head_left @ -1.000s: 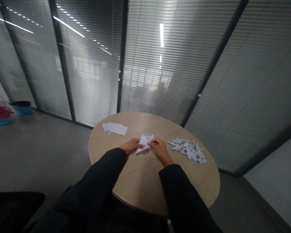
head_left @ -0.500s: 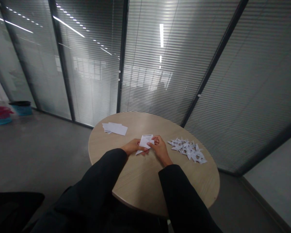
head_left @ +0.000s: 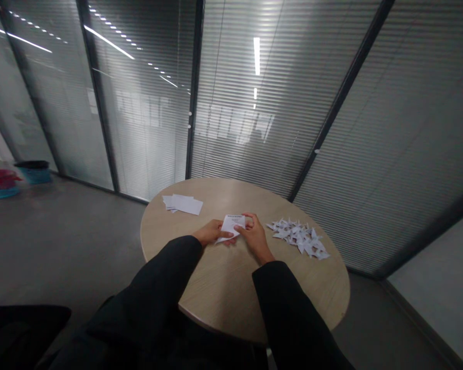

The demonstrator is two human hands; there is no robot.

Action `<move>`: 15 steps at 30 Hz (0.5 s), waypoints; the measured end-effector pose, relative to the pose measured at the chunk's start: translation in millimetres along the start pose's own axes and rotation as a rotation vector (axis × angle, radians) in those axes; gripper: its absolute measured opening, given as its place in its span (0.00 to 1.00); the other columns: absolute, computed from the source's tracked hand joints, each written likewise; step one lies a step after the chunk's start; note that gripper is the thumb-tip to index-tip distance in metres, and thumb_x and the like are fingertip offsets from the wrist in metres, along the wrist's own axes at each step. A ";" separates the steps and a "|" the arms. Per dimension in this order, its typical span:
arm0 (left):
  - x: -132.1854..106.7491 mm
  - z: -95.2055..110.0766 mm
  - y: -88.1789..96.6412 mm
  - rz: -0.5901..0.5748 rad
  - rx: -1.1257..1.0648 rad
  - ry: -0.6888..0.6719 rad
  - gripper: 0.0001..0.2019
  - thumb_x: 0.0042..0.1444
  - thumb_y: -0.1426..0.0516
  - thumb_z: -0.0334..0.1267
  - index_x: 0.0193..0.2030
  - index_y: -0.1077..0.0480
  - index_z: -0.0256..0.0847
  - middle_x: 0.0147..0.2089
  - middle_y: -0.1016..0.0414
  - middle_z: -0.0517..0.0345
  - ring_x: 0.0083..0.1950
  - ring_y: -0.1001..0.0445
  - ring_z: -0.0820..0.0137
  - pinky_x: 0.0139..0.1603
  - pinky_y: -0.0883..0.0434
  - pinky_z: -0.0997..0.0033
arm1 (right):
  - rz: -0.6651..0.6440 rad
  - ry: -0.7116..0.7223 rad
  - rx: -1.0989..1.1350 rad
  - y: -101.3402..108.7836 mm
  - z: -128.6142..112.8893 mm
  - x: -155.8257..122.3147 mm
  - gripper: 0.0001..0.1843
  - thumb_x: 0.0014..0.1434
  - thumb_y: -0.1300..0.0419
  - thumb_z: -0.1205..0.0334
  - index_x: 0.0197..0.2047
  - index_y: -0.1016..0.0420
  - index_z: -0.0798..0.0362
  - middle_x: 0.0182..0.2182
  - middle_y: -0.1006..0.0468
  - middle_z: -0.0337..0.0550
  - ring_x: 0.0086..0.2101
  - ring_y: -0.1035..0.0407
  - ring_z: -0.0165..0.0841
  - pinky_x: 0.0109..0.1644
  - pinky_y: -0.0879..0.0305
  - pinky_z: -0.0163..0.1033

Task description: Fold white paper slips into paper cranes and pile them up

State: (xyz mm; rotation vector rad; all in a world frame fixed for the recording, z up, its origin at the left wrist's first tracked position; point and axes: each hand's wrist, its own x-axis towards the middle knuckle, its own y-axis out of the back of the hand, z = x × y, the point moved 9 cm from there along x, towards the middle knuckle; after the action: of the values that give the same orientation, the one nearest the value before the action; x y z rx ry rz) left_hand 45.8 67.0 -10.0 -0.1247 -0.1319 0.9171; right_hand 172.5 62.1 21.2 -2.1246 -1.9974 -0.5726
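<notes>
A small white sheet of paper [head_left: 231, 224] with a line of print lies partly folded near the middle of the round wooden table [head_left: 224, 288]. My left hand [head_left: 210, 232] pinches its left lower edge against the tabletop. My right hand [head_left: 253, 234] grips the sheet's right side, fingers curled over its far corner. Both arms wear black sleeves.
A heap of several small folded white paper pieces [head_left: 299, 238] lies right of my hands. A short stack of flat white sheets [head_left: 183, 203] sits at the table's far left. Glass partitions with blinds [head_left: 254, 103] stand behind. Coloured basins [head_left: 2, 183] rest on the floor at left.
My right hand has slid up the sheet's right side and curled over its far corner, and the paper now lies a bit flatter. My left hand has barely moved.
</notes>
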 end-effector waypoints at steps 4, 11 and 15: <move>0.9 -0.8 -0.1 -0.009 -0.013 -0.004 0.25 0.35 0.29 0.39 0.41 0.25 0.29 0.35 0.21 0.45 0.33 0.22 0.64 0.36 0.27 0.66 | 0.005 -0.002 0.016 0.4 -0.3 0.2 0.27 0.41 0.31 0.54 0.44 0.34 0.50 0.31 0.19 0.42 0.31 0.24 0.39 0.36 0.30 0.42; 1.2 -1.9 -0.2 -0.018 -0.022 -0.007 0.25 0.35 0.29 0.39 0.41 0.25 0.29 0.36 0.21 0.44 0.34 0.22 0.64 0.35 0.27 0.67 | 0.006 0.008 0.019 -0.1 0.1 1.6 0.24 0.40 0.30 0.52 0.39 0.31 0.51 0.31 0.19 0.44 0.33 0.24 0.39 0.37 0.30 0.42; 3.3 -3.7 1.8 -0.023 -0.016 -0.020 0.25 0.36 0.29 0.40 0.41 0.25 0.29 0.36 0.20 0.43 0.34 0.22 0.63 0.36 0.26 0.66 | -0.008 0.014 0.043 -1.7 -0.9 1.8 0.20 0.40 0.30 0.53 0.35 0.29 0.52 0.32 0.19 0.45 0.33 0.24 0.39 0.39 0.30 0.42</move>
State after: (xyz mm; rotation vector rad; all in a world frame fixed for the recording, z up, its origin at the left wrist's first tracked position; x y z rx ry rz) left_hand 47.0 70.5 -13.8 -0.1286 -0.1590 0.8943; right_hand 170.7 63.6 22.5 -2.0834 -1.9927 -0.5393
